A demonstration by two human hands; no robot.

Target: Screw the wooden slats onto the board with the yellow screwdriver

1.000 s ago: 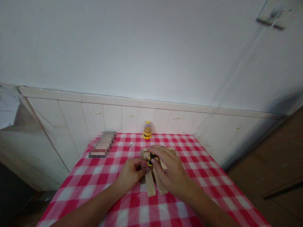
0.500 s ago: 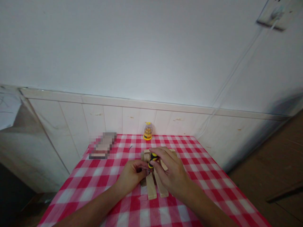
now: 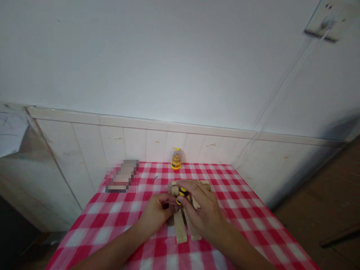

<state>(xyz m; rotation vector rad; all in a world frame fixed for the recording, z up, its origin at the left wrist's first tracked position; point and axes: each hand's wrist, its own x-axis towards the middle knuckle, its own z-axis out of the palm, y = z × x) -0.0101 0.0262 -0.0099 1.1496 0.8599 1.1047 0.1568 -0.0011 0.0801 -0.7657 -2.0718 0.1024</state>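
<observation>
My right hand (image 3: 204, 210) is closed around the handle of a yellow and black screwdriver (image 3: 182, 192). It tilts down toward the wooden piece below. My left hand (image 3: 160, 210) pinches near the screwdriver's lower end, its thumb and finger together; what lies between them is too small and hidden to make out. Under both hands is a light wooden assembly (image 3: 180, 228) of flat strips, with rounded parts at its sides. Much of it is covered by my right hand.
A yellow-based clear bit case (image 3: 176, 159) stands by the wall at the table's back. A small thin metal bit (image 3: 155, 178) lies left of it. A blurred-out flat object (image 3: 122, 176) rests at the back left. The checkered tablecloth (image 3: 112, 221) covers the table.
The whole view has shifted slightly, with everything sitting a little lower in the picture. Both hands keep nearly the same place on the wooden assembly, and the screwdriver stays in my right hand.
</observation>
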